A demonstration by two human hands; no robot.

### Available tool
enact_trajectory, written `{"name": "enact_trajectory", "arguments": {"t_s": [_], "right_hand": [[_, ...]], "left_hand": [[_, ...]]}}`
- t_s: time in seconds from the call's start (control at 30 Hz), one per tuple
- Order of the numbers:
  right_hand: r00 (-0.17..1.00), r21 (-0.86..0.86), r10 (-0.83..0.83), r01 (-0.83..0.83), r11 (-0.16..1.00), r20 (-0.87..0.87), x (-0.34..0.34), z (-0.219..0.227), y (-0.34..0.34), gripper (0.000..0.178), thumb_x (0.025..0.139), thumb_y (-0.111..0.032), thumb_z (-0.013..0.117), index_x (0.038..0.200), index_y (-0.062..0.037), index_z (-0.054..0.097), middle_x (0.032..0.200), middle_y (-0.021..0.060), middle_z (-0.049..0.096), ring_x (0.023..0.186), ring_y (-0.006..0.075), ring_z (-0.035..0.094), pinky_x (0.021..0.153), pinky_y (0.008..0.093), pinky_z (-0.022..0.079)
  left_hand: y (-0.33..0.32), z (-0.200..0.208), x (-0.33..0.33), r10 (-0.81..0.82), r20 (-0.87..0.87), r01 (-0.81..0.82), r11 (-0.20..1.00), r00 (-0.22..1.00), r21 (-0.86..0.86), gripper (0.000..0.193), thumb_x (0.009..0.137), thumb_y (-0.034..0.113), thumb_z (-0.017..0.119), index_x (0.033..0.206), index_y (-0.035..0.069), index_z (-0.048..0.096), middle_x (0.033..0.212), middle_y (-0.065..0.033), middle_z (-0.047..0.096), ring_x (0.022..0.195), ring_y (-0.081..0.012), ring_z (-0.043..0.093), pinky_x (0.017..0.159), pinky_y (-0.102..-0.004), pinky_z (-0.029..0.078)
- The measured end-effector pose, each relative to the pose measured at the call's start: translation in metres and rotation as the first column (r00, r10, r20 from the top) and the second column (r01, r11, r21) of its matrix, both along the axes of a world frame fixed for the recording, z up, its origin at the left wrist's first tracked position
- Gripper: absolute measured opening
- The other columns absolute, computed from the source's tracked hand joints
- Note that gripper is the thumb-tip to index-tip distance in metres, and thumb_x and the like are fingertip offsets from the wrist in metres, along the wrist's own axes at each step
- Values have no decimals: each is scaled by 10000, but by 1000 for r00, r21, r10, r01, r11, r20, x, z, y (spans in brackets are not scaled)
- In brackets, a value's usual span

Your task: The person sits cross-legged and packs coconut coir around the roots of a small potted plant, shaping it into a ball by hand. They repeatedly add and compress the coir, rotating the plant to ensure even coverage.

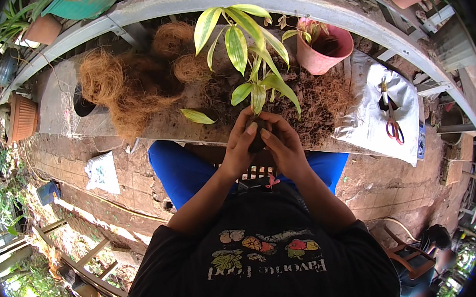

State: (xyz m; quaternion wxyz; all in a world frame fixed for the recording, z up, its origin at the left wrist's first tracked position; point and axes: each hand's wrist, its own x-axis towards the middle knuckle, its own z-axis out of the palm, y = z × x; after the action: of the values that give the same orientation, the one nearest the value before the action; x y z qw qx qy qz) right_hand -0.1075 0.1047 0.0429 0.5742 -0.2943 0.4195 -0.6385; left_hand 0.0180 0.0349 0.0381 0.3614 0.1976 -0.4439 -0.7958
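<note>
Both of my hands are cupped around the base of a variegated green-and-yellow potted plant (pixel 237 50) at the table's near edge. My left hand (pixel 241 144) closes on it from the left, and my right hand (pixel 283 146) from the right, thumbs toward me. Between them shows a dark rounded base (pixel 257 141); whether it is a small pot or a root ball I cannot tell. Its leaves lean away over the table. A loose yellow-green leaf (pixel 197 116) lies left of my hands. Dark soil mixed with brown fibre (pixel 324 102) is spread beyond them.
Brown coconut fibre (pixel 132 84) is heaped on the table's left. A pink pot (pixel 326 53) with a drooping plant stands at the far side. Scissors (pixel 393 129) lie on a white sack (pixel 362 112) at right. A metal rail (pixel 298 4) runs behind. Another person sits at lower right.
</note>
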Motion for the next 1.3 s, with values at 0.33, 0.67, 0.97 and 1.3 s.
{"name": "enact_trajectory", "arguments": {"t_s": [0.33, 0.67, 0.97, 1.3], "right_hand": [[993, 33, 58, -55, 998, -103, -5, 7, 0, 482, 1029, -112, 592, 1477, -17, 442, 1218, 8, 553, 1076, 72, 530, 926, 249, 449], [955, -182, -154, 109, 977, -254, 11, -7, -2, 517, 954, 37, 649, 1431, -10, 453, 1461, 175, 508, 1353, 204, 506, 1073, 338, 468], [983, -166, -172, 160, 973, -62, 12, -10, -1, 294, 931, 96, 658, 1183, -30, 577, 1383, 141, 574, 1198, 135, 579, 995, 300, 519], [983, -27, -148, 151, 988, 113, 11, 0, 3, 277, 937, 71, 669, 1160, -45, 552, 1333, 85, 573, 1206, 122, 557, 999, 284, 497]], "left_hand": [[7, -8, -6, 75, -29, -72, 993, 997, 96, 483, 1046, 291, 439, 1476, 79, 372, 1073, -75, 552, 952, -143, 572, 817, -289, 500], [6, 5, -9, 166, -166, -142, 978, 972, 151, 417, 1037, 309, 454, 1379, 72, 427, 1107, -91, 538, 953, -198, 579, 884, -360, 491], [5, -13, -6, 148, -188, -131, 986, 971, 104, 227, 1056, 121, 449, 1279, 80, 444, 1146, -83, 562, 962, -159, 590, 856, -300, 511], [9, -18, -3, 115, -9, -115, 993, 993, -39, 237, 1068, 154, 442, 1290, 74, 436, 1128, -81, 569, 972, -157, 593, 847, -301, 528]]}}
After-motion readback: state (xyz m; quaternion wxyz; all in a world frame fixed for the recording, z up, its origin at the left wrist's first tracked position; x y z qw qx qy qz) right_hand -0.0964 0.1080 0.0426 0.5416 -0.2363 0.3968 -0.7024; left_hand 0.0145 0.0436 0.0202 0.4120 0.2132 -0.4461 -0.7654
